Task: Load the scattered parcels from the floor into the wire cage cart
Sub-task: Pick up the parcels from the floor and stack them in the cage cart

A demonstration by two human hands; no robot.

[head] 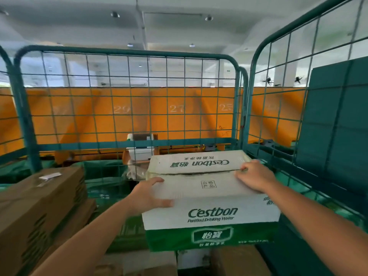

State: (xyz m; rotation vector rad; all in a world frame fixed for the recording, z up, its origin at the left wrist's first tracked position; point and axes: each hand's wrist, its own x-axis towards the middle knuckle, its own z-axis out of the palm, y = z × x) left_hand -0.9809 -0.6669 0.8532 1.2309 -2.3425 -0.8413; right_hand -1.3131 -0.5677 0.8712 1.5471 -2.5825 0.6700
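A white-and-green water carton (209, 198) is held inside the wire cage cart (127, 54) — near its right wall — left hand (148, 194) and right hand (255, 176) fingers spread flat on its top, above brown parcels (37, 206).

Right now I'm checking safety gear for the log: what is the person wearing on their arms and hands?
Nothing shows: the left hand and the right hand are bare, with no gloves, rings or watch visible. Both forearms are uncovered up to the frame's edge, no sleeves in view.
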